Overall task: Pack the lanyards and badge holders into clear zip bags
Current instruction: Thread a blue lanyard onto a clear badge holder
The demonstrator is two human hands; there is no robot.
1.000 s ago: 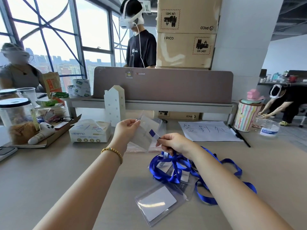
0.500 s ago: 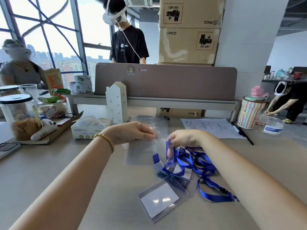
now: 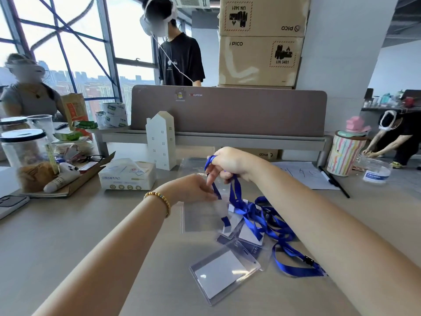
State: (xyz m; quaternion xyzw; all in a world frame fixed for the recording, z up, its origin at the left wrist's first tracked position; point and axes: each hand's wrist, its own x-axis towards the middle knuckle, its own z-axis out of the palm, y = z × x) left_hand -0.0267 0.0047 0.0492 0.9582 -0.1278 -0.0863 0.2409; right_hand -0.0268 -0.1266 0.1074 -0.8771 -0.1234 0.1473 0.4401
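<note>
The step in hand looks like loading: a lanyard is being fed into a zip bag. The left hand [image 3: 193, 188] pinches the top edge of the clear bag [image 3: 202, 215], which lies flat on the counter [image 3: 68, 247] near its middle, mouth toward the far edge. The right hand [image 3: 230, 165] is raised just above it, fingers curled round a loop of blue lanyard [image 3: 234, 190]; the strap hangs from that grip down to the bag's mouth, and one short blue end seems to lie inside or under the film, though which cannot be told.

The rest of the lanyards [image 3: 273, 224] lie tangled in a heap just right of the bag, running out toward the near right part of the counter, one black clip showing on the outermost strap. Badge holders [image 3: 224, 274] lie just nearer than the bag, overlapping each other under the straps.

The next move probably calls for the left hand to hold the mouth apart while the right lowers the strap in a fold at a time, freeing it from the heap so the others do not drag along.

The bag is thin, limp, glossy film, nearly invisible against the matt counter. The straps are flat woven ribbon, floppy and prone to snag. The holders are stiffer clear plastic rectangles with white card inserts and slotted tops.
</note>
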